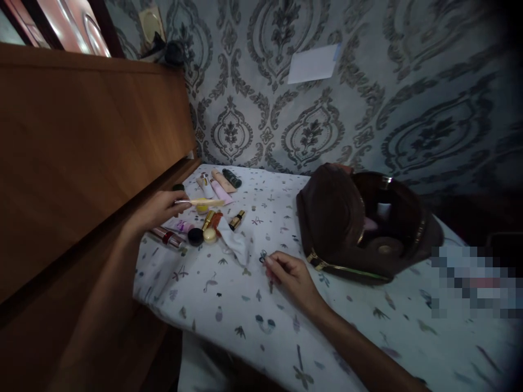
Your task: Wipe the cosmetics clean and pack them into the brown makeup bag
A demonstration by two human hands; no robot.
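Observation:
My left hand [161,208] is closed on one end of a slim pale-yellow tube [208,202], held over the cosmetics on the left of the table. Beneath and around it lie a yellow round item [201,207], a pink-purple tube [180,225], a black-lidded jar [195,236], a cream-lidded jar [210,235] and a white cloth [236,242]. Low over the tablecloth, left of the open brown cosmetic bag [330,209], my right hand [292,275] has its thumb and fingers pinched together. Whatever sits in that pinch is too small to make out.
Several tubes, including a dark green one [232,178], lie at the back left. A wooden cabinet [93,125] borders the table on the left. Patterned wallpaper [261,136] rises behind the printed tablecloth [229,294]. A blurred-out patch [476,283] covers something at right.

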